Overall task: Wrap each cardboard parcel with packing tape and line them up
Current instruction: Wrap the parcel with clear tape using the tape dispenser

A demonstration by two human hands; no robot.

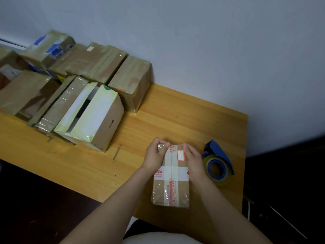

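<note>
Both hands, left [154, 156] and right [193, 158], are gripping the parcel's [171, 187] far end; the dispenser [218, 161] is lying just right of the parcel.

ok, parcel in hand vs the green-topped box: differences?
The held parcel is smaller than the green-topped box. The parcel has red-printed white tape crossing it; the box has a pale green and white top. The left hand and right hand grip the parcel; the box sits untouched in the stack. Both are brown cardboard.
</note>
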